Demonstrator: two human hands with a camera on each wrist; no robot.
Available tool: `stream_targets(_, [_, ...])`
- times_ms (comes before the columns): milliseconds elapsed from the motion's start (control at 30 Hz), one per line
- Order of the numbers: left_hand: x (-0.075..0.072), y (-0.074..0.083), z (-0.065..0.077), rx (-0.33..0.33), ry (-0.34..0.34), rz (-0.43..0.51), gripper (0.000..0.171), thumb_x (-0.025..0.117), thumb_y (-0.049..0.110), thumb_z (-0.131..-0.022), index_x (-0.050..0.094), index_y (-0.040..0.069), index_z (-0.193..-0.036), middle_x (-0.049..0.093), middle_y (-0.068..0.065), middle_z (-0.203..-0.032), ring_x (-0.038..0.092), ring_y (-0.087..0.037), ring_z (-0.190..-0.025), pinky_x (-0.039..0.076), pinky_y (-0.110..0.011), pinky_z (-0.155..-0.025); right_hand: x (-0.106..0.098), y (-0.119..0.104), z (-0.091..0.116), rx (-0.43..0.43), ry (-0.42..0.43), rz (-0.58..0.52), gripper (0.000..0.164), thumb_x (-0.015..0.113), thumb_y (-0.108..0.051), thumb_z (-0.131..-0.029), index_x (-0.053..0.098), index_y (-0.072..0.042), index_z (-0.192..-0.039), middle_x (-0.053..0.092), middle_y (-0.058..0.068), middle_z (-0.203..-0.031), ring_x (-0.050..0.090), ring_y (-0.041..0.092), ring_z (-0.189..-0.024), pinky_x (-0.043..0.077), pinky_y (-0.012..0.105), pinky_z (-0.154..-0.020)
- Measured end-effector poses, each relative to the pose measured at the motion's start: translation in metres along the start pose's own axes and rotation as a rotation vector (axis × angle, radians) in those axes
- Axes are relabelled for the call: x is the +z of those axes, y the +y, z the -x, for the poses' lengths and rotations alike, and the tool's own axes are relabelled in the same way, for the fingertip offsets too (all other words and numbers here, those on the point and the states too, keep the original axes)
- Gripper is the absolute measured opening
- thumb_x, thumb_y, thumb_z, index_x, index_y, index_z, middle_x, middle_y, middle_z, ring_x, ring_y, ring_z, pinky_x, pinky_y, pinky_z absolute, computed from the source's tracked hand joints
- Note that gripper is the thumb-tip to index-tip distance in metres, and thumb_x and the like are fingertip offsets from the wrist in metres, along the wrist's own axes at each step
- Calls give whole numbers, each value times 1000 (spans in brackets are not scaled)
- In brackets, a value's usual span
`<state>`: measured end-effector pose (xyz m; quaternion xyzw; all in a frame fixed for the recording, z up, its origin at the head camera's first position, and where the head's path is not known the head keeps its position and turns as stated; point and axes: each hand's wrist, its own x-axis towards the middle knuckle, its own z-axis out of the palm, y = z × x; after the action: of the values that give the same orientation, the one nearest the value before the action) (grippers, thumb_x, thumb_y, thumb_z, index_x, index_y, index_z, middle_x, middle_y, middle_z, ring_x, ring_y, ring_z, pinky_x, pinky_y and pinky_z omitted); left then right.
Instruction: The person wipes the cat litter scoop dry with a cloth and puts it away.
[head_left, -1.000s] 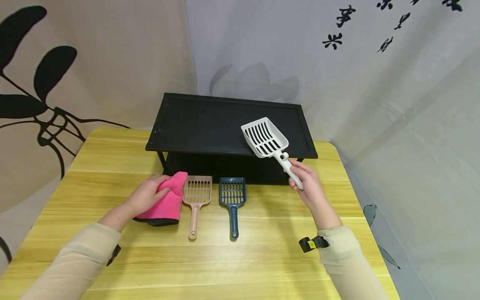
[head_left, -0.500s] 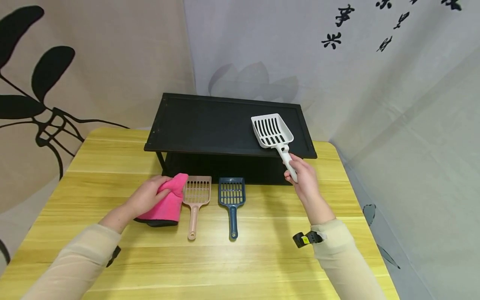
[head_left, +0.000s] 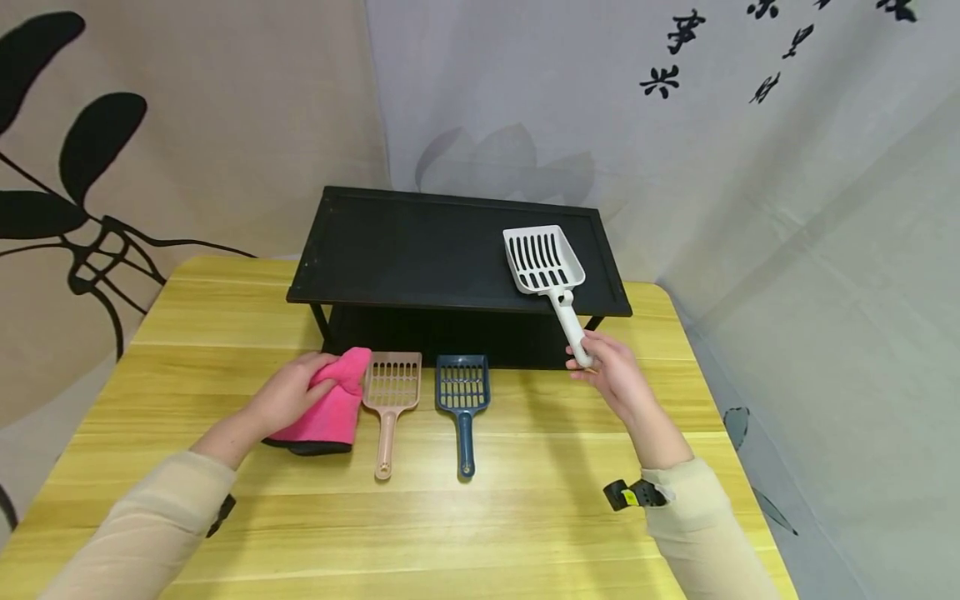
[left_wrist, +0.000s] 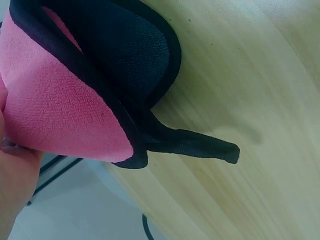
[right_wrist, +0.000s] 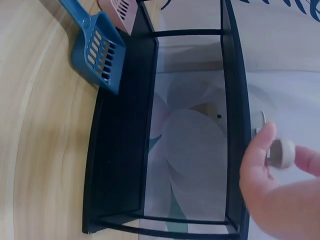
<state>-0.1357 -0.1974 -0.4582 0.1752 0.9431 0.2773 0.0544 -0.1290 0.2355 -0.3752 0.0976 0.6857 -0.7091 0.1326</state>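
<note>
Landmark: the black two-tier shelf [head_left: 420, 250].

Nearest: wood-grain surface [head_left: 525, 517], yellowish, with a slight sheen, spreading out in front of the shelf.

In front of the shelf's left end: left hand [head_left: 288, 396], grip closed on a pink cloth [head_left: 330, 417]. Short towelling-like pile, black bound edges, dark inner face; the wrist view shows a narrow black loop [left_wrist: 195, 143] sticking out.

Right of the cloth, at the shelf's front edge: pale pink litter scoop [head_left: 388, 412], then navy litter scoop [head_left: 464, 412], parallel, handles toward the person. Both look like moulded plastic, with slotted square-ended heads and slim handles. Heads overlap the front edge of the shelf's lower board in view; whether they rest on it, cannot tell.

In front of the shelf's right end: right hand [head_left: 611, 371], grip pinching the handle end of a white litter scoop [head_left: 553, 292]. Its head, broader and deeper with long slots, appears over the shelf's top board; contact cannot be confirmed.

Progress (judged): partway. White scoop is up off the surface but not put down; the navy and pale pink scoops are untouched; the cloth is not released.

Behind the shelf: pale creased fabric backdrop [head_left: 480, 83], printed with black characters and leaf shapes.
</note>
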Motion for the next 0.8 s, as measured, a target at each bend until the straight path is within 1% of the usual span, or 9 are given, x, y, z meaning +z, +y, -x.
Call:
stream_targets(100, [0,-1,1,0,1,-2,37,58,10,-91,52,-8,-123,55,-27,-119,55,-40,-109,44,-54,-94,-5,2,3,16,15,34,49,41,-15,-99,31,11,-138,54,-6,-90,57,3,-68,49,16,-64])
stream_targets(167, [0,0,1,7,4,0,37,58,10,-91,52,-8,-123,55,-27,-118,55,-41,-108,45,-54,-94,-7,2,4,22,15,30,49,44,-15,-98,32,12,-137,53,-5,-88,55,2,-65,48,15,-61])
stream_targets(300, [-1,1,3,-1,4,7,36,58,10,-91,53,-8,-123,55,-27,-118,55,-40,-107,45,-55,-93,-7,1,3,38,-2,-24,51,46,-12,-97,29,13,-138,55,-3,-82,55,3,-63,49,14,-62])
stream_targets(433, [-2,1,5,-12,-2,6,37,58,10,-91,52,-7,-124,55,-28,-120,54,-40,-108,44,-55,-94,-2,-2,-1,52,17,-63,52,46,-11,-97,27,11,-140,54,-1,-87,57,5,-65,52,15,-64])
stream_targets(567, [-3,1,6,-17,-6,3,38,58,10,-91,52,-7,-124,54,-28,-121,54,-41,-109,44,-56,-94,1,-6,-8,74,53,-95,47,47,-12,-97,32,8,-137,51,1,-91,58,7,-65,52,15,-64])
stream_targets(667, [-4,1,7,-15,1,-1,38,59,10,-91,52,-7,-124,53,-28,-122,53,-42,-110,44,-56,-94,2,-10,-13,83,72,-142,40,48,-11,-96,38,6,-131,53,1,-89,59,8,-65,53,17,-65])
stream_targets(733, [-4,1,7,-10,10,-2,38,59,10,-91,52,-7,-123,54,-29,-122,53,-43,-111,44,-56,-94,2,-13,-16,86,77,-180,38,48,-10,-96,39,5,-130,54,0,-87,61,8,-65,54,18,-66])
stream_targets(800, [-4,1,8,-6,18,-6,38,59,10,-91,53,-8,-123,54,-29,-122,53,-43,-111,44,-56,-94,2,-16,-18,91,75,-222,40,47,-8,-96,37,6,-132,57,0,-85,62,9,-66,55,19,-67])
